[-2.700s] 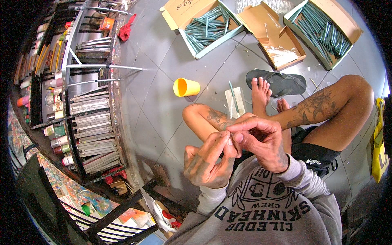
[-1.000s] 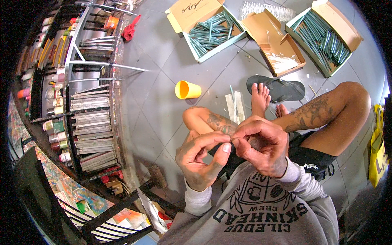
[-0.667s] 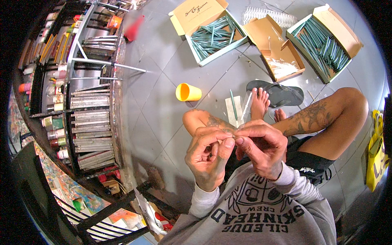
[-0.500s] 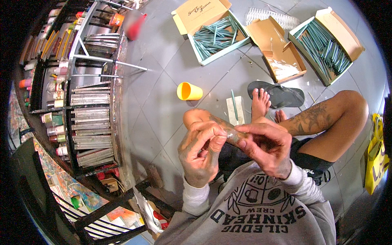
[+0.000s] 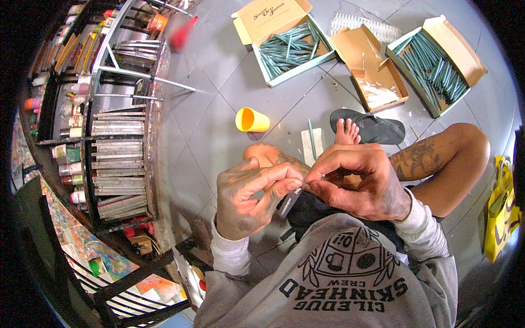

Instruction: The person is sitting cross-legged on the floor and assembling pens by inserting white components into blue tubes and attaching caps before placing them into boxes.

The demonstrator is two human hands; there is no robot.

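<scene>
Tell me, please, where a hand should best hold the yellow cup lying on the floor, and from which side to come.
Probably around the cup's tapered side wall, coming straight down from above. It lies on its side on the grey tile floor, open mouth toward the shelving, with free floor on both sides for the fingers.

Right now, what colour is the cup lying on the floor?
Yellow; the cup shows best in the head view, lying on its side.

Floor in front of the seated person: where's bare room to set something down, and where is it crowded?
Free: grey tiles between the metal rack and the yellow cup; also the strip between the cup and the left box of green sticks.
Crowded: the boxes at top, and around the sandal and both hands, left hand and right hand.
</scene>
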